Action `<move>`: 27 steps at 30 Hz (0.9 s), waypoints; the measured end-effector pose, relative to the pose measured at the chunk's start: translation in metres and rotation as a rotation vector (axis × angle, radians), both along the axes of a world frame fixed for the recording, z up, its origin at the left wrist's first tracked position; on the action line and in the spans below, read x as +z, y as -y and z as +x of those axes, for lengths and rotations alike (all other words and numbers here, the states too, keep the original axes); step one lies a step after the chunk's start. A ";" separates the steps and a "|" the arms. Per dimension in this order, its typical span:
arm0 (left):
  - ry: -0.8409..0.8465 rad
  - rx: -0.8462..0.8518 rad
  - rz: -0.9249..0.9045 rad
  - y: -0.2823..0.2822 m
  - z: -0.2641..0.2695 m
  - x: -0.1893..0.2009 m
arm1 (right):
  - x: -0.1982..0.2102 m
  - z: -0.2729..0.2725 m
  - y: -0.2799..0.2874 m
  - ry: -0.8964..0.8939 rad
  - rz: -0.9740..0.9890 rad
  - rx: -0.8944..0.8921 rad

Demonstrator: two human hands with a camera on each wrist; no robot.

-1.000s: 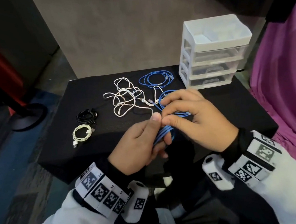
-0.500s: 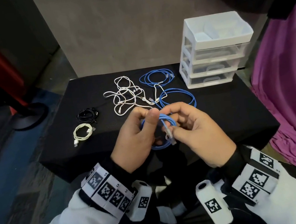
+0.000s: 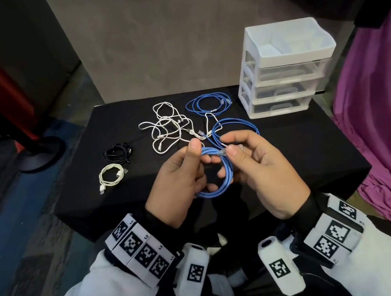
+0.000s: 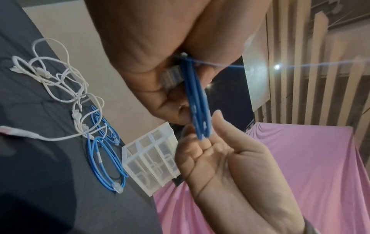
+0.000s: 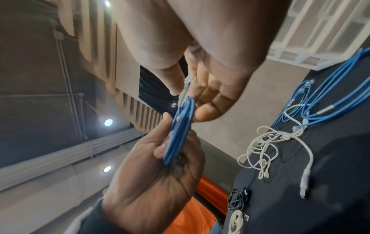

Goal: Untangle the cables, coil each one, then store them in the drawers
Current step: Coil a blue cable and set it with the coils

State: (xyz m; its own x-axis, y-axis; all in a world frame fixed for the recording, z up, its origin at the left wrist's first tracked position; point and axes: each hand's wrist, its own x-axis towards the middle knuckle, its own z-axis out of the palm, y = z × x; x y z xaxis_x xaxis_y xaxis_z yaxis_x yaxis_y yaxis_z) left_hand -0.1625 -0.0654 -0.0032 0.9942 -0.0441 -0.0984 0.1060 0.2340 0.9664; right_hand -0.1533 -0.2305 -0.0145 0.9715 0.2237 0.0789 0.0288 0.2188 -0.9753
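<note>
I hold a small coil of blue cable [image 3: 226, 176] above the near edge of the black table [image 3: 289, 150]. My left hand [image 3: 201, 154] grips the coil's left side, thumb on top. My right hand [image 3: 229, 147] pinches the cable's clear plug [image 3: 225, 152] at the top of the coil; the other fingers are loosely spread. In the left wrist view the blue coil [image 4: 197, 107] runs edge-on between both hands. The right wrist view shows the plug [image 5: 187, 88] between thumb and finger. The white drawer unit [image 3: 286, 69] stands at the back right, its drawers pushed in.
On the table lie a tangle of white cables [image 3: 170, 131], a coiled blue cable [image 3: 208, 104] at the back, a loose blue loop [image 3: 236, 127], a coiled black cable [image 3: 118, 153] and a coiled white cable [image 3: 111, 176]. Purple cloth [image 3: 385, 123] hangs to the right.
The flattened blue bundle has opened into a round coil held between both hands. My right hand has brought the plug end from the coil's middle up to its top.
</note>
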 end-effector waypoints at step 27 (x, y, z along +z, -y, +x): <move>-0.176 0.113 0.347 -0.098 0.036 -0.053 | -0.052 0.069 -0.037 0.057 -0.421 0.119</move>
State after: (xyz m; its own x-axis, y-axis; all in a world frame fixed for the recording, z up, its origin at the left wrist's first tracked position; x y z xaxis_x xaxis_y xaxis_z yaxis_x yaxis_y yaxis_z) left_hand -0.1261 0.0323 -0.0566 0.9576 0.1303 -0.2569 0.2688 -0.0834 0.9596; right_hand -0.0845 -0.1934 -0.0663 0.9337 0.3579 0.0093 0.0833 -0.1920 -0.9778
